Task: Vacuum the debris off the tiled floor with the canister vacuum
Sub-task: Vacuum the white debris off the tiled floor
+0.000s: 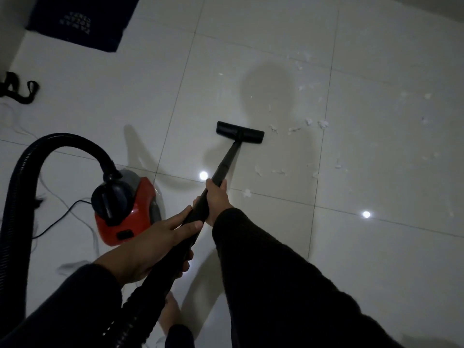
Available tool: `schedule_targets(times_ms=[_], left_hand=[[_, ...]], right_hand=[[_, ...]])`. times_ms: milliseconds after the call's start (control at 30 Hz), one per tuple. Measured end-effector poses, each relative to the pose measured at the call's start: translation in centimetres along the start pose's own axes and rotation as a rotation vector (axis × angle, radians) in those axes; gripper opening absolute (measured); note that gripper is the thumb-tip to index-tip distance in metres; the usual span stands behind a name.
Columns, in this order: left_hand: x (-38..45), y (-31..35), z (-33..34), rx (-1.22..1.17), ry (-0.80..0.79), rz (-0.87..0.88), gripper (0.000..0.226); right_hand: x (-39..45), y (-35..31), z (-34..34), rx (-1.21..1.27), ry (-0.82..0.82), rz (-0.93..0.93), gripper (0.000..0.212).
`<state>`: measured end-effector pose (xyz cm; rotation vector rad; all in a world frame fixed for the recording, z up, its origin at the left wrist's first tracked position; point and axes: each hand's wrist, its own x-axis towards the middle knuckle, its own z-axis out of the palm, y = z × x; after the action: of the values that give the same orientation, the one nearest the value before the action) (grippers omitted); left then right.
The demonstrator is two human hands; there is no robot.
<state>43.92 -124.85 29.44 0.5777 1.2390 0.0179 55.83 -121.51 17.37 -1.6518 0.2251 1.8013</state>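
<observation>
A black vacuum wand slants up the middle of the view to a flat black floor head resting on the white tiled floor. My right hand grips the wand higher up; my left hand wraps it lower, near the ribbed hose. The red and black canister sits on the floor to the left, its thick black hose arching up and round. White scraps of debris lie scattered to the right of the head and further right.
A dark blue mat lies at the top left. Black straps rest by the left edge. A thin black power cord trails left of the canister. My bare foot shows at the bottom.
</observation>
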Motion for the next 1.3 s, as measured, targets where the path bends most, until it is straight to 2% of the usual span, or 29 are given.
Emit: schedule_targets(times_ms=[533, 700, 900, 1033, 1167, 1300], left_hand=[[-7.5, -11.3, -8.4, 0.133, -0.072, 0.004, 0.05], [-9.9, -13.4, -9.5, 0.166, -0.123, -0.012, 0.041], [-12.3, -15.1, -9.9, 0.22, -0.165, -0.021, 0.035], [-13.0, -15.9, -9.6, 0.257, -0.19, -0.054, 0.045], [-12.6, -16.8, -8.4, 0.357, -0.202, -0.056, 0.054], [-11.4, -17.8, -5.7, 0.433, -0.216, -0.02, 0.051]], right_hand=[[-5.1, 15.3, 5.2, 0.13, 0.057, -0.047, 0.06], [-7.5, 18.4, 5.5, 0.169, 0.049, -0.066, 0.061], [-9.5, 21.1, 5.5, 0.207, 0.08, -0.08, 0.061], [-10.2, 22.6, 5.0, 0.249, 0.106, -0.073, 0.062], [-10.2, 23.7, 3.2, 0.273, 0.129, -0.05, 0.062], [-9.7, 24.1, -0.2, 0.236, 0.131, -0.028, 0.059]])
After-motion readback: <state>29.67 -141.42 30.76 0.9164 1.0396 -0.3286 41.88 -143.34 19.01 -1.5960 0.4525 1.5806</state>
